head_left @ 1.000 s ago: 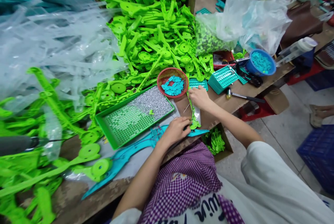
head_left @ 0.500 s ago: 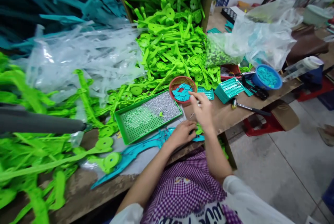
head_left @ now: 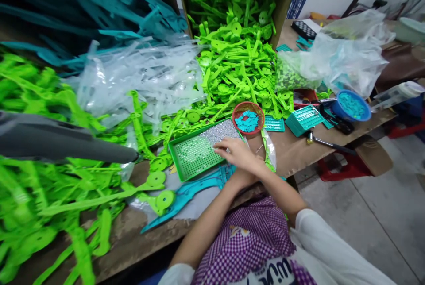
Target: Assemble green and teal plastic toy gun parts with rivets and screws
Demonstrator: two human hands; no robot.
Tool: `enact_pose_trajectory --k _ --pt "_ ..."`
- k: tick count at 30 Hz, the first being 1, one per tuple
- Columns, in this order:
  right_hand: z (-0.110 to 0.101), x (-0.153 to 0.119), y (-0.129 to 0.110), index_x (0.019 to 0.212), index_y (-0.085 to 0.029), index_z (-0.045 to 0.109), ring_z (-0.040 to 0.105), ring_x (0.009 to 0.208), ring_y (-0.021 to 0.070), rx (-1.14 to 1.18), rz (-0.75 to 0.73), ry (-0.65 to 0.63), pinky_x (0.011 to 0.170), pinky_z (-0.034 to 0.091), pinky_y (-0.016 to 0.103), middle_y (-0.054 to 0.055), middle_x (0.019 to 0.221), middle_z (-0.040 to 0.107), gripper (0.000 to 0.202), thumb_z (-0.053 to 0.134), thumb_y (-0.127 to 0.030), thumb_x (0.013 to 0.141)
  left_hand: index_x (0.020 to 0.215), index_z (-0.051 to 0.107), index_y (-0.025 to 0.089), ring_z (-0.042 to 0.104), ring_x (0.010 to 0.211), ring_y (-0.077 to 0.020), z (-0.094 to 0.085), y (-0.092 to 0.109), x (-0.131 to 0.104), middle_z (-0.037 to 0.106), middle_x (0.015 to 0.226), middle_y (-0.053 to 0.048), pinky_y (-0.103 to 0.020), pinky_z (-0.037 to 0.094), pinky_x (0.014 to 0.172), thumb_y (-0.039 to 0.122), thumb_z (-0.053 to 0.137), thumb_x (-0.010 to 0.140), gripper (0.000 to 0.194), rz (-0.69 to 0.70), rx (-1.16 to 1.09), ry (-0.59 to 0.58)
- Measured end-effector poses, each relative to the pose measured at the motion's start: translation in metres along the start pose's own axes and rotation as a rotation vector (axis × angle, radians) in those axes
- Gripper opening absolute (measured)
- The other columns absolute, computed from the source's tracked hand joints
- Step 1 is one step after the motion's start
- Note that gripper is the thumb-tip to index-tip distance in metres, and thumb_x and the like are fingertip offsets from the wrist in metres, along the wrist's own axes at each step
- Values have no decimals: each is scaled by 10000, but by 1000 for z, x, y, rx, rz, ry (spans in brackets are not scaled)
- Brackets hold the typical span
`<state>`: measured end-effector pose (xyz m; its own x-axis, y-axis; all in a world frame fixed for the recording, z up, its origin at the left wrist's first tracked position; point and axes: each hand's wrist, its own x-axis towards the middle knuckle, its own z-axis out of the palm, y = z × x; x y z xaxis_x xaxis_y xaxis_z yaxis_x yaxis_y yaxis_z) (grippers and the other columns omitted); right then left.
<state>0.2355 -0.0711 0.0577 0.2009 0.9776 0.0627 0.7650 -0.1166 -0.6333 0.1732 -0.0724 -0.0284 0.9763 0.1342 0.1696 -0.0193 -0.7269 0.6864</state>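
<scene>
My right hand (head_left: 234, 152) reaches left across my body, its fingers spread over the silver pieces in the green perforated tray (head_left: 181, 170). My left hand (head_left: 239, 178) lies mostly hidden under my right wrist, at the table edge on a long teal plastic part (head_left: 195, 190); its grip cannot be seen. A red basket (head_left: 236, 111) of small teal pieces (head_left: 247, 121) stands just behind the tray. A clear sleeve with a green part (head_left: 270, 152) lies right of my right hand.
A heap of bright green plastic parts (head_left: 239, 68) spills from a cardboard box behind. Clear plastic strips (head_left: 139, 77) lie at the left. A teal block (head_left: 303, 119), a hammer (head_left: 327, 143), a blue bowl (head_left: 352, 105) and a plastic bag (head_left: 341, 55) sit at the right. A grey bar (head_left: 49, 139) juts in from the left.
My right hand left the red basket and crossed left over my left hand to the green tray. The view swung left and upward.
</scene>
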Motion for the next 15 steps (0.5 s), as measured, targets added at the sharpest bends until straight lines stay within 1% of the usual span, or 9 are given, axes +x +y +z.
enact_pose_trajectory --k 3,5,7,8,10,12,13,14,15 --pt "-19 20 15 1032 -183 715 629 936 181 -252 54 -11 806 394 291 83 1004 705 243 506 -291 973 1031 637 184 623 1031 -280 -6 2 -1 673 1109 -91 -374 513 894 180 546 831 220 65 -9 -76" --pt "-31 30 22 1009 -183 721 639 925 197 -381 94 -36 788 389 296 95 1009 711 247 496 -277 972 991 657 185 619 1045 -274 -9 3 -1 672 1102 -101 -378 506 906 185 558 828 191 90 0 -85" --pt "-36 40 22 1049 -197 711 645 904 199 -450 115 -20 762 393 294 95 1022 715 267 458 -244 978 973 669 183 622 1039 -269 -9 3 1 673 1093 -111 -381 500 908 198 548 847 176 92 12 -88" --pt "-34 46 19 1085 -206 699 645 904 199 -465 92 -3 752 394 293 92 1031 714 286 433 -222 982 973 672 182 625 1034 -270 -9 3 1 675 1094 -113 -381 501 902 206 548 851 176 88 16 -86" --pt "-25 61 9 1154 -224 668 637 935 198 -464 -36 12 749 396 293 84 1067 706 321 394 -203 989 976 676 182 628 1039 -280 -8 3 3 684 1101 -112 -383 503 894 212 557 844 180 80 16 -82" --pt "-10 82 -1 1162 -236 660 625 957 198 -429 -175 -35 742 400 294 76 1107 691 320 388 -222 994 976 682 179 634 1035 -291 -8 4 3 696 1100 -112 -387 507 886 211 566 829 190 69 11 -82" --pt "-4 93 -5 1128 -236 674 623 936 196 -414 -179 -70 724 401 293 74 1107 688 308 398 -227 992 978 686 176 637 1030 -294 -7 4 3 700 1101 -116 -387 509 882 213 569 826 196 66 11 -84" --pt "2 103 -8 1072 -223 693 621 911 197 -415 -146 -97 713 402 294 77 1081 689 298 408 -213 985 975 692 173 641 1024 -296 -7 4 3 702 1099 -121 -386 510 880 217 569 826 199 63 11 -85" --pt "7 111 -11 1030 -209 703 616 901 198 -424 -113 -97 712 402 296 81 1055 690 296 411 -200 981 969 697 171 643 1019 -297 -6 4 3 705 1095 -127 -384 510 877 223 567 829 198 61 11 -86"
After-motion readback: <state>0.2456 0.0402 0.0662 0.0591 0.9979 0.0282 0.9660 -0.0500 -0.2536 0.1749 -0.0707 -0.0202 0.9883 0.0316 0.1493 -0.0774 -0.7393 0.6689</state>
